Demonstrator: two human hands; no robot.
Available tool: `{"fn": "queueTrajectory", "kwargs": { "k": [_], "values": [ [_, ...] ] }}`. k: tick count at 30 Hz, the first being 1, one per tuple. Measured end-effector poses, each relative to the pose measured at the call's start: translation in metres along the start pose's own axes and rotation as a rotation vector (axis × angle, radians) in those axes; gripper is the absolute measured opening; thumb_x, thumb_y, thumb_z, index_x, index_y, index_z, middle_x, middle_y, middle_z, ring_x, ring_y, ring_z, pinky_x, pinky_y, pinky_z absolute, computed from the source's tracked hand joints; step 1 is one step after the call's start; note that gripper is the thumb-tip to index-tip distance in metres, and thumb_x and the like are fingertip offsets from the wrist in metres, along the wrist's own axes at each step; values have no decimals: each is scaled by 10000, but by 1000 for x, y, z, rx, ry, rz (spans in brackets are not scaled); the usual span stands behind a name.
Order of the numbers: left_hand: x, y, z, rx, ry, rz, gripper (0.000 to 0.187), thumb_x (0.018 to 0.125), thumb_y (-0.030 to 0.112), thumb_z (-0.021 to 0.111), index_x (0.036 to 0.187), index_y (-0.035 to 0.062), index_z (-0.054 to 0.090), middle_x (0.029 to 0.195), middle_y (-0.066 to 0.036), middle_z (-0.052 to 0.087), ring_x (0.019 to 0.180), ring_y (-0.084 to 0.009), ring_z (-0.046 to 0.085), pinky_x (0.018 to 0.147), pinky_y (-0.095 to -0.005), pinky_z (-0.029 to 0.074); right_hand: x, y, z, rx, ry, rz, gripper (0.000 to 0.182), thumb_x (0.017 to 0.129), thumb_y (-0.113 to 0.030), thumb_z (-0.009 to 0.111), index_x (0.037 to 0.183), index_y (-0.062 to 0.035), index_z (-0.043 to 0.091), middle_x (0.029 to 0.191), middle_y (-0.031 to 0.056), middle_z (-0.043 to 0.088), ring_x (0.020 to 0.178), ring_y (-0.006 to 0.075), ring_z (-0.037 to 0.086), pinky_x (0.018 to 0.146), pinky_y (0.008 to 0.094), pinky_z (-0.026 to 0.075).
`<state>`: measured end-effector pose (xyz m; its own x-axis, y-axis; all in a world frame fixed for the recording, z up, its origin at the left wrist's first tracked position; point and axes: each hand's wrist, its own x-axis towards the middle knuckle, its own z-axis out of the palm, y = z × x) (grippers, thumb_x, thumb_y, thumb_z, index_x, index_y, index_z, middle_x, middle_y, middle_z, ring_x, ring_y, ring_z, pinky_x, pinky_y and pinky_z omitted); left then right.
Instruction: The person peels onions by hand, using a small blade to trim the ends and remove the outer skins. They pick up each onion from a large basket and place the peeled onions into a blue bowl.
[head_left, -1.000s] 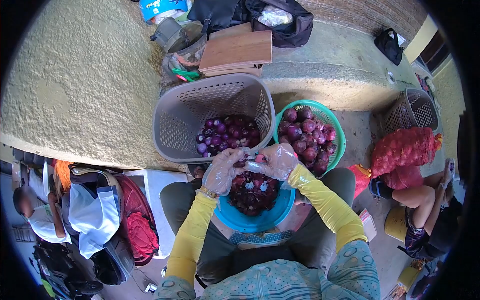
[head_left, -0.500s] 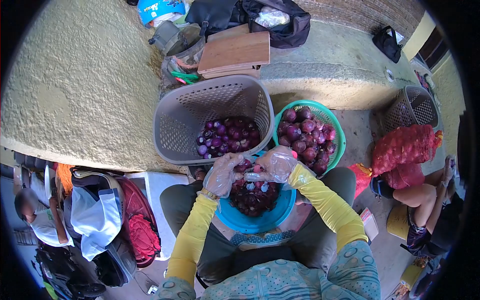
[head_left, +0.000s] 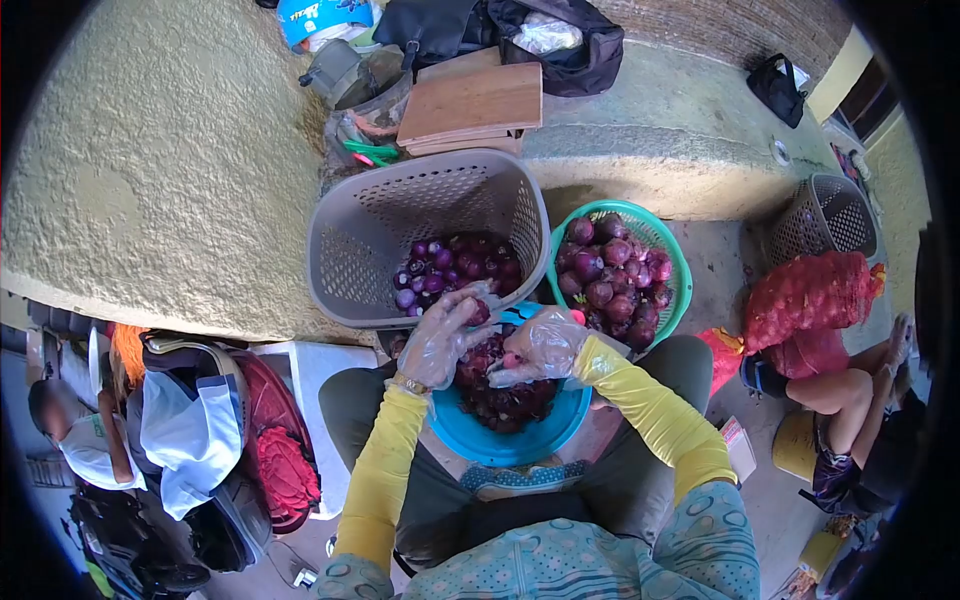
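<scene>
My left hand (head_left: 440, 342), in a clear plastic glove, grips a red onion (head_left: 479, 313) near the front rim of the grey basket (head_left: 330, 250). Beside it, my gloved right hand (head_left: 545, 346) is closed over the blue basin (head_left: 455, 437). A small pink-red end (head_left: 578, 316) shows at the back of that hand; what the fingers hold is mostly hidden. Dark onion skins (head_left: 505, 405) lie in the basin, between my knees. Shiny purple peeled onions (head_left: 445, 270) fill the bottom of the grey basket. Unpeeled red onions (head_left: 618, 270) are heaped in the green colander (head_left: 682, 285).
Wooden boards (head_left: 470, 105) and black bags (head_left: 560, 50) lie on the ledge behind. Red mesh sacks (head_left: 808, 305) and another basket (head_left: 825, 220) stand at right, near a seated person (head_left: 860, 400). At left are bags (head_left: 195, 440) and another person (head_left: 95, 440).
My hands have moved apart. The left has turned up toward the grey basket with the onion in its fingers; the right has shifted slightly down over the basin.
</scene>
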<state>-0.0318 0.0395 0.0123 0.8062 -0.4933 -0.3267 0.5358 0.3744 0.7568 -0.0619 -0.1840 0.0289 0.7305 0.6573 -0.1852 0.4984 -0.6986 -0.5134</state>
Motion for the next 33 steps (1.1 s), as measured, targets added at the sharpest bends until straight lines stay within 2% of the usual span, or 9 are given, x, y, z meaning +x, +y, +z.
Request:
{"fn": "queueTrajectory", "kwargs": {
  "k": [2, 8, 15, 17, 21, 23, 27, 29, 33],
  "values": [
    [-1, 2, -8, -22, -22, -2, 349, 1055, 218, 590, 1356, 43, 580, 1421, -86, 558, 1250, -191, 561, 1056, -474, 515, -2, 3, 1, 96, 145, -51, 675, 875, -753, 573, 799, -105, 749, 709, 168, 678, 704, 385, 681, 657, 497, 519],
    [-4, 7, -7, -72, -113, -2, 361, 1070, 267, 563, 1364, 62, 599, 1448, -71, 554, 1283, -175, 523, 1059, -450, 480, 4, 11, 15, 99, 93, 62, 672, 804, -753, 658, 837, -89, 758, 736, 184, 689, 727, 394, 689, 671, 496, 528],
    [0, -2, -11, -54, -76, -12, 356, 1074, 268, 552, 1357, 59, 607, 1464, -86, 551, 1280, -201, 539, 1068, -468, 472, -3, -8, -18, 78, 44, 106, 625, 734, -707, 759, 878, -99, 767, 777, 167, 717, 762, 365, 717, 692, 453, 553],
    [-2, 1, -5, -36, -147, -30, 392, 1107, 311, 469, 1374, 45, 579, 1452, -96, 543, 1356, -211, 482, 1055, -461, 480, -4, -8, -14, 322, 448, 106, 623, 680, -632, 858, 786, -39, 702, 705, 170, 680, 673, 358, 699, 632, 414, 551],
    [0, -3, -3, -14, -179, -78, 415, 1113, 316, 450, 1378, 20, 568, 1400, -89, 569, 1320, -205, 506, 1057, -448, 485, -3, -2, -12, 249, 535, 162, 637, 709, -619, 854, 798, -14, 674, 718, 175, 681, 682, 345, 709, 653, 405, 563],
    [2, -5, -3, -101, -187, -122, 422, 1077, 257, 538, 1374, -42, 557, 1428, -161, 561, 1284, -269, 566, 1084, -479, 512, -4, -3, -13, 285, 524, 149, 628, 715, -614, 851, 811, -16, 685, 722, 172, 684, 688, 344, 710, 660, 406, 563],
    [2, -5, 0, -28, -190, -104, 430, 1076, 262, 540, 1387, -36, 547, 1425, -157, 568, 1286, -272, 566, 1071, -476, 520, -4, 0, -8, 274, 454, 165, 624, 734, -626, 829, 870, -26, 723, 740, 162, 699, 714, 350, 712, 682, 412, 562],
    [-3, -2, 10, -62, -171, -102, 428, 1116, 302, 445, 1390, -9, 552, 1393, -128, 577, 1272, -218, 550, 1047, -415, 495, -3, 0, -8, 262, 425, 173, 629, 744, -638, 813, 888, -30, 734, 748, 161, 704, 724, 352, 714, 685, 417, 561],
    [0, -5, 7, -117, -152, -124, 412, 1113, 284, 452, 1389, -6, 550, 1405, -128, 572, 1281, -223, 551, 1059, -420, 490, -1, 3, -4, 247, 386, 164, 648, 775, -672, 763, 899, -37, 746, 755, 164, 707, 727, 363, 709, 668, 430, 555]
  ]
}}
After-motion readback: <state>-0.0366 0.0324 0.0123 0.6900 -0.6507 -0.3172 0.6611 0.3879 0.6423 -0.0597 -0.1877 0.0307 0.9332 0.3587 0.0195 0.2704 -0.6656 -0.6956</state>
